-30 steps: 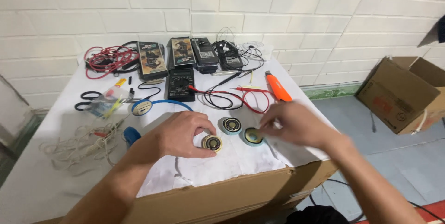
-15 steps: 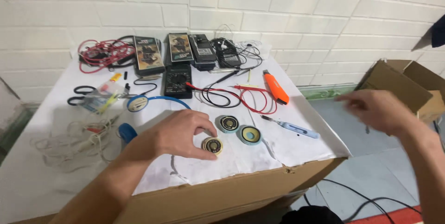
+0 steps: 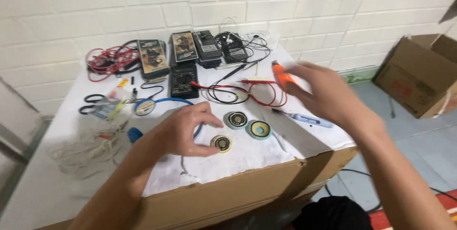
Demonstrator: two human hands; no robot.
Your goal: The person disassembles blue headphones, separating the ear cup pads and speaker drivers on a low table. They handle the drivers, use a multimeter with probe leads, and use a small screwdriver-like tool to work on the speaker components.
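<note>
My left hand (image 3: pixel 186 129) rests on the white cloth, thumb and fingers pinching the edge of a small round speaker with a gold centre (image 3: pixel 221 143). Two more round speakers lie beside it: a grey one (image 3: pixel 236 119) and a teal one with a pale centre (image 3: pixel 259 129). My right hand (image 3: pixel 327 92) hovers blurred above the table's right side with fingers spread, holding nothing. It is just right of an orange-handled tool (image 3: pixel 282 77) and above a blue-and-white pen-like screwdriver (image 3: pixel 304 118).
A black multimeter (image 3: pixel 184 80) with red and black leads (image 3: pixel 247 92) sits mid-table. Several small boxes (image 3: pixel 152 58) and tangled red wires (image 3: pixel 107 59) line the back near the brick wall. Scissors (image 3: pixel 90 104) lie at the left. A cardboard box (image 3: pixel 419 82) stands on the floor to the right.
My right hand swung out to the right off the table, then came back over the orange tool. My left hand stayed on the gold speaker.
</note>
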